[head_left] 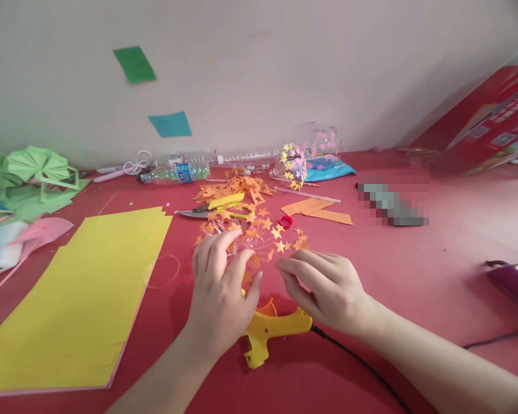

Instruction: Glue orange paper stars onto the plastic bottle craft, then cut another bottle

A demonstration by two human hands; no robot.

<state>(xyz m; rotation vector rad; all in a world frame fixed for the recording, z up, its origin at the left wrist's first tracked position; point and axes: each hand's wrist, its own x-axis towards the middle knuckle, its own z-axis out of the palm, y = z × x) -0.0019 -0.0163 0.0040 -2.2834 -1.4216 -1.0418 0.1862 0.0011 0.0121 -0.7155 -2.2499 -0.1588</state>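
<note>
My left hand (222,293) is over the near side of a clear plastic piece (265,238) with orange paper stars on and around it. Its fingers are curved and apart; whether the tips touch the plastic is hard to tell. Right of it, my right hand (332,287) hovers with thumb and fingertips drawn together; anything between them is hidden. Below both hands lies a yellow glue gun (280,326) with an orange trigger and a black cord. Small orange stars (301,240) lie just beyond my right fingertips, near a red ring (285,221).
A yellow cutter (227,200) and scissors (194,214) lie by a pile of orange paper stars (242,187). Yellow paper sheets (82,287) cover the left. Behind are a plastic bottle (183,171) and a star-covered clear bottle piece (319,144). Orange strips (323,210) lie right of centre.
</note>
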